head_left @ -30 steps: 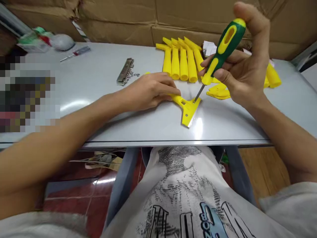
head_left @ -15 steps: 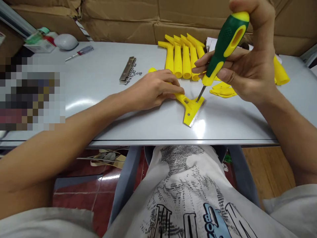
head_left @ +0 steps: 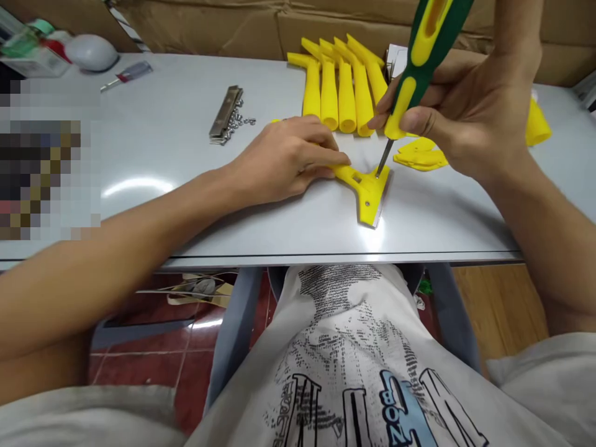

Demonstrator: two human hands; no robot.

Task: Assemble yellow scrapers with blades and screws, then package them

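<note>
Lying on the table, a yellow scraper [head_left: 370, 191] has a thin metal blade along its wide edge and a screw visible in its head. My left hand [head_left: 293, 155] is closed around the scraper's handle and presses it to the tabletop. A green and yellow screwdriver [head_left: 410, 87] stands nearly upright in my right hand [head_left: 484, 112], gripped between thumb and fingers. Its tip meets the scraper head at the upper screw spot. The top of the screwdriver handle is cut off by the frame edge.
Behind my hands, several yellow handles [head_left: 347, 99] lie in a row. Flat yellow pieces [head_left: 420, 155] sit to their right. Stacked metal blades [head_left: 226, 115] and loose screws [head_left: 236, 121] are on the left, with another screwdriver [head_left: 128, 76] and a white rounded object [head_left: 91, 52] farther back.
The view has shifted, and the scraper head has turned slightly. My right hand has turned with the screwdriver, whose tip stays at the scraper head. My left hand keeps its hold.
</note>
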